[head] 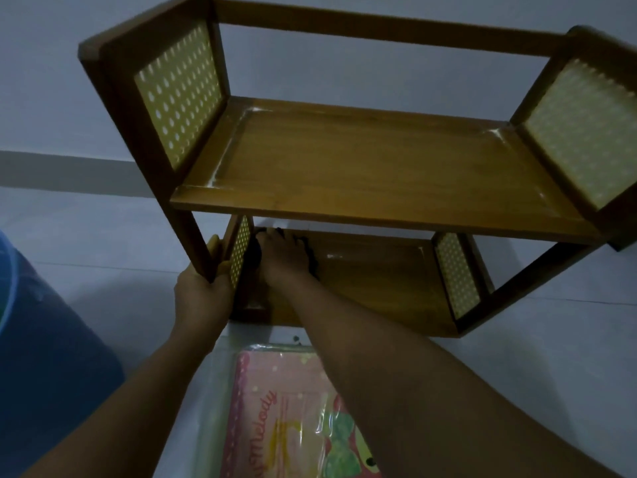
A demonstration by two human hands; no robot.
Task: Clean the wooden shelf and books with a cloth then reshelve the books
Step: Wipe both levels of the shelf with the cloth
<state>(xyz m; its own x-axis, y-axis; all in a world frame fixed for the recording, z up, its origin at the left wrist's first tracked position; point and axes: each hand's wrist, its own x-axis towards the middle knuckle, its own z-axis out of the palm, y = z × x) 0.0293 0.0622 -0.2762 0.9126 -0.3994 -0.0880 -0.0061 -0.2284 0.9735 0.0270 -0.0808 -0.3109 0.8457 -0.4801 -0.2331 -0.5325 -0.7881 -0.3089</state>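
Observation:
A two-tier wooden shelf with yellow perforated side panels stands on the pale floor against the wall. Both tiers hold no books. My left hand grips the shelf's front left post near its foot. My right hand reaches into the lower tier at its left end and presses flat on a dark cloth, which shows only as a dark edge around my fingers. A pink book in a clear plastic sleeve lies on the floor in front of the shelf, partly under my right forearm.
A large blue rounded object sits on the floor at the left edge of view. The wall runs close behind the shelf. The lower tier's board extends to the right of my hand.

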